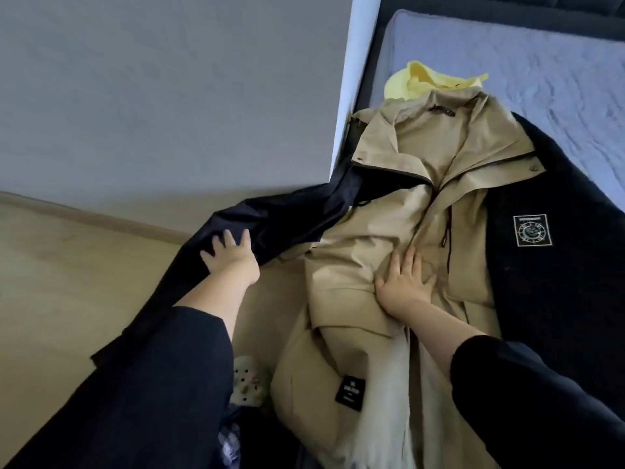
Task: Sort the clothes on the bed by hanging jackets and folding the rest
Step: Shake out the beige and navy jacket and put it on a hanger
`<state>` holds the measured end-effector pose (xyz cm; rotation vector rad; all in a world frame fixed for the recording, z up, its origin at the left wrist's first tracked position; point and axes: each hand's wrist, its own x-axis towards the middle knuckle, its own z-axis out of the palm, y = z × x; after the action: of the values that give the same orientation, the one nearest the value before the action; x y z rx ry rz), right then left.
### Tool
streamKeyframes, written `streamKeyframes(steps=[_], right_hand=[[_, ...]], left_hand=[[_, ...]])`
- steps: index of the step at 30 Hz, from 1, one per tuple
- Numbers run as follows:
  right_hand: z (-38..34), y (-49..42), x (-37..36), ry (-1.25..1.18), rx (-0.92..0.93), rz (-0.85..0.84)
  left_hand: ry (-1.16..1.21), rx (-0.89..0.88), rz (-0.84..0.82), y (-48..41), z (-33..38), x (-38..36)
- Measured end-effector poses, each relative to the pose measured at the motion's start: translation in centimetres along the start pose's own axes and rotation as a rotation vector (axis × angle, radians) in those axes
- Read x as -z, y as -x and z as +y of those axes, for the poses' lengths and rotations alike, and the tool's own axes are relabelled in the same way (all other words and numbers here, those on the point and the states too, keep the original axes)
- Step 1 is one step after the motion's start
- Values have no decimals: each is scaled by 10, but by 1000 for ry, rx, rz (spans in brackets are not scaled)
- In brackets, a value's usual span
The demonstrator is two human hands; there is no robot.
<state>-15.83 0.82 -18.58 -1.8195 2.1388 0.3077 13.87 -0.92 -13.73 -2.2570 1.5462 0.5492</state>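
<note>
A beige jacket (399,184) lies spread on top of a dark navy jacket (554,265) with a square chest patch, both on the bed (507,62). A yellow garment (422,82) peeks out behind the beige collar. My left hand (233,255) holds the navy jacket's sleeve (270,218), which hangs off the bed's left side; its fingers curl into the dark fabric. My right hand (406,282) rests flat on the middle of the beige jacket, fingers spread. A black label (350,392) shows near the beige hem.
A grey wall (152,96) and pale floor (67,272) lie to the left. A white vertical edge (348,79) stands beside the bed. The blue quilted cover stretches away at the upper right. A light slipper (248,380) sits below.
</note>
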Motion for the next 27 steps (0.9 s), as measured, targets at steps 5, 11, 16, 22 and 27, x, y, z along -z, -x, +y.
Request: streamKeyframes(steps=[5,11,16,22,27], right_hand=[[-1,-12,-13,65,-43,8],[2,-19,-25,99,-93,42],[6,-18,-27,74,-75,110],[16,2,-14,-108,49,149],[26,39,-14,-227,160,76]], left_hand=[[633,-203,-324,21,41,-50],[916,-115,-194,33,69,-70],[1102,3,-59,57,80,-85],[982,-75,1,93,80,-92],[889,-192,-19,132,51,-112]])
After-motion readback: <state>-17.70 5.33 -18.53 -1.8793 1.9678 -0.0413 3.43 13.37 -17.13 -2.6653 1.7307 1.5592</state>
